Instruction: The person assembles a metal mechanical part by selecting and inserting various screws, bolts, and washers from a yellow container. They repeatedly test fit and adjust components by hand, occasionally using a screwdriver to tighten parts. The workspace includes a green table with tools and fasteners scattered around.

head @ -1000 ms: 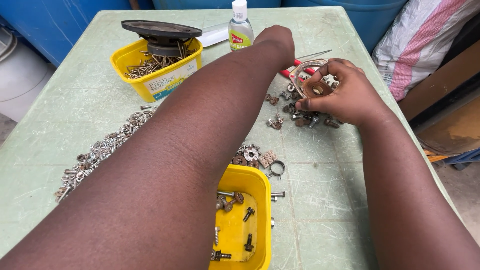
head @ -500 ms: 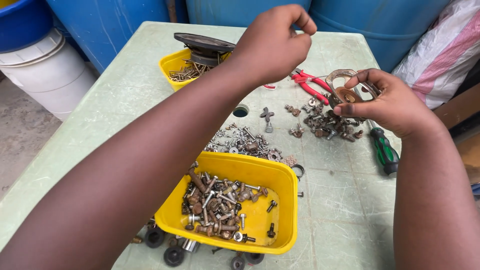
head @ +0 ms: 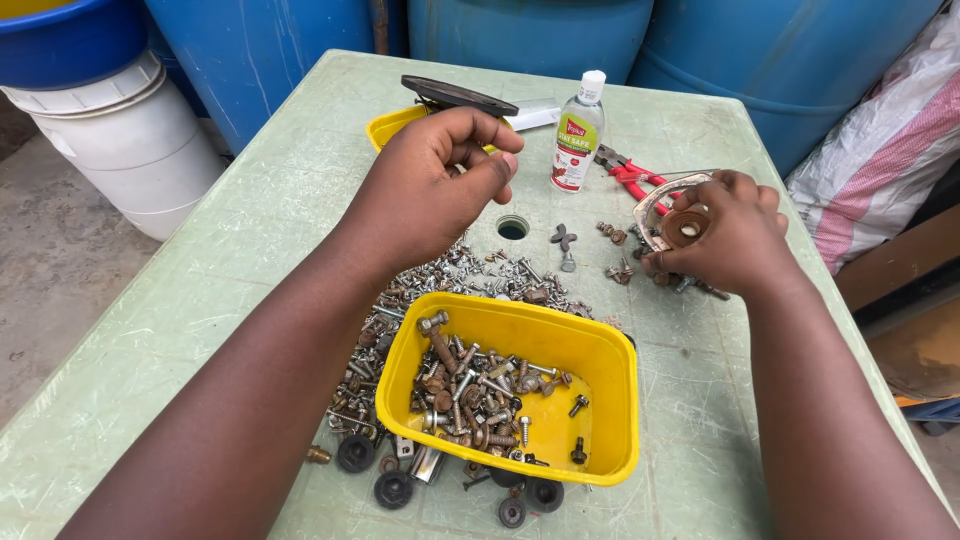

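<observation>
Two hands: left hand (head: 440, 185) grip pinched, contents hidden; right hand (head: 725, 240) grips rusty disc (head: 685, 227).

- Pale green table (head: 300, 200) standing on a grey concrete floor (head: 50, 270).
- Blue barrels (head: 530, 40) lining the far edge.
- White bucket (head: 120, 150) sitting left; striped sack (head: 880, 170) leaning right.
- Daylight falling evenly.

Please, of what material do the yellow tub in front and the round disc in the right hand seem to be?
Yellow tub: likely plastic, glossy, smooth moulded walls. Round disc in the right hand: probably rusty metal or rubber, matt brown; unclear.
</observation>
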